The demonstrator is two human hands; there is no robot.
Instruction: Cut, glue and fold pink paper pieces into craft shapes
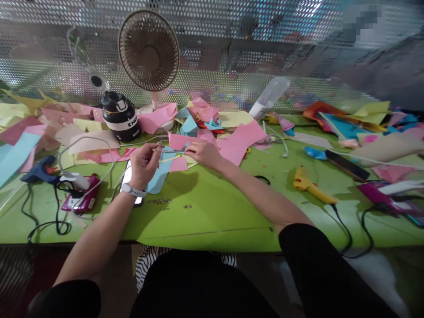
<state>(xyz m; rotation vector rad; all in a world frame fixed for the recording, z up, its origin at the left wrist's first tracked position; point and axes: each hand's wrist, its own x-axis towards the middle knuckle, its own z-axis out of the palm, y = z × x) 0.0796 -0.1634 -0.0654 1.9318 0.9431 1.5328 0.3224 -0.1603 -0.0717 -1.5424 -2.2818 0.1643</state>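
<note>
My left hand [145,164], with a pale watch on its wrist, is closed in a pinch on a thin pale cable [172,151]. The cable runs across to my right hand [204,154], whose fingers are also pinched together at its other side. Beneath the hands lie a light blue paper sheet [158,180] and a pink paper piece [179,164]. A phone [138,199] with a lit screen lies partly hidden under my left hand and wrist. Small dark bits [161,201] are scattered on the green table [212,212] nearer to me.
Coloured paper scraps [238,139] cover the table's back, around a black jug [121,117] and a fan [149,51]. Purple power strips [82,194] with loose cords sit at both sides. A blue glue gun [41,171] lies left, a yellow one [311,185] right.
</note>
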